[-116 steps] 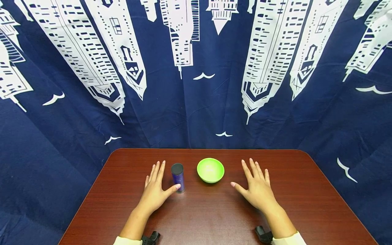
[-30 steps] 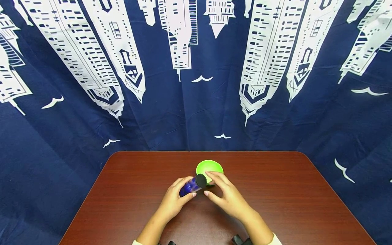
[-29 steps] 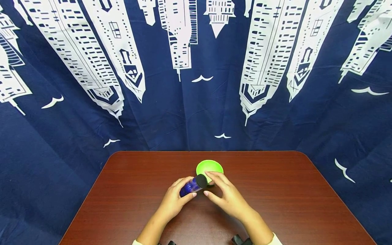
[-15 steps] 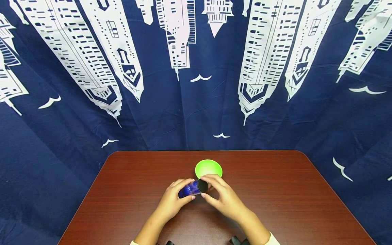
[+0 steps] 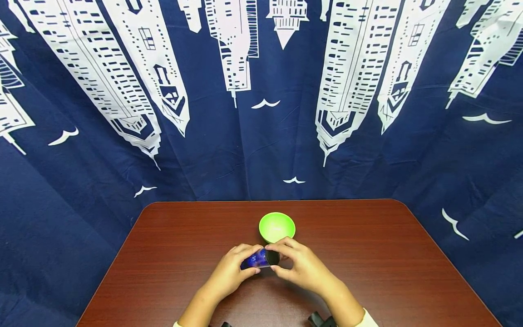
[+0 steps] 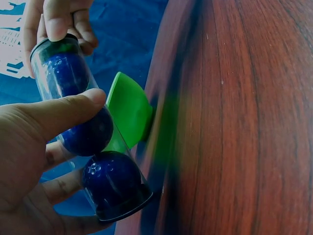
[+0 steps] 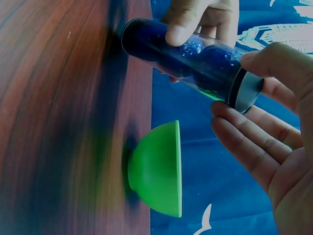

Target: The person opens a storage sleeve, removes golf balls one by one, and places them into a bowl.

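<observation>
My left hand (image 5: 224, 277) grips a clear plastic tube (image 6: 110, 139) around its body. Inside the tube sit three shiny blue balls (image 6: 112, 174) in a row. The tube is tilted nearly sideways above the table, its capped end toward the right. At that end my right hand (image 5: 306, 268) pinches the black cap (image 7: 247, 90) between thumb and fingers. Just beyond both hands a green bowl (image 5: 277, 226) stands upright on the table; its inside looks bare in the head view.
The brown wooden table (image 5: 184, 236) has rounded far corners. Behind it hangs a dark blue cloth (image 5: 216, 159) printed with white buildings and birds. A black wrist device (image 5: 320, 320) shows by the right sleeve.
The left hand has picked up the tube, which stood upright left of the bowl, and tipped it sideways. The right hand has come in from the right and taken hold of its cap.
</observation>
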Available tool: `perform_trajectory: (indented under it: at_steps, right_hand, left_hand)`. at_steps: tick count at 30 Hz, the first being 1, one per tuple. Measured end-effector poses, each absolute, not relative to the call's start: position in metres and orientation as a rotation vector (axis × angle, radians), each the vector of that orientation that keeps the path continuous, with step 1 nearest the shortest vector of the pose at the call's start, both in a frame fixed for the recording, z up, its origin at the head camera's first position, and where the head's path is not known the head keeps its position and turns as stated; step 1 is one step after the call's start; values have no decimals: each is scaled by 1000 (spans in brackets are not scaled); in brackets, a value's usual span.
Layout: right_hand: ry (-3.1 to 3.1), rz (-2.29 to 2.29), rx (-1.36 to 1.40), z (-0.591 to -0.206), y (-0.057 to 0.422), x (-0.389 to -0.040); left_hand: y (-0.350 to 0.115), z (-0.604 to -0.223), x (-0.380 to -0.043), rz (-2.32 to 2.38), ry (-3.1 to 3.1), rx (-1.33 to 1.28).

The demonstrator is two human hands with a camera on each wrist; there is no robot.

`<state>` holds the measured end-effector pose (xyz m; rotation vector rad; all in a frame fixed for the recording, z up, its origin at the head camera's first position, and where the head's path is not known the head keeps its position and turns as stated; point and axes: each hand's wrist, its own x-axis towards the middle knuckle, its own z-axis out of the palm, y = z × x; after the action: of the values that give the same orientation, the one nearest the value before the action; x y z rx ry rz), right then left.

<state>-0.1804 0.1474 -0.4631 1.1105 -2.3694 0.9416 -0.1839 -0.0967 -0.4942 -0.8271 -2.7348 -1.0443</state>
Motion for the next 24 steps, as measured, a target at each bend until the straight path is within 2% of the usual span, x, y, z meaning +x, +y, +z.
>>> perform_trajectory:
  at_steps: [24]
  right_hand:
    - [-2397, 1044, 1147, -459, 151, -181]
  left_hand:
    - [-99, -495, -186, -1102, -2725, -838]
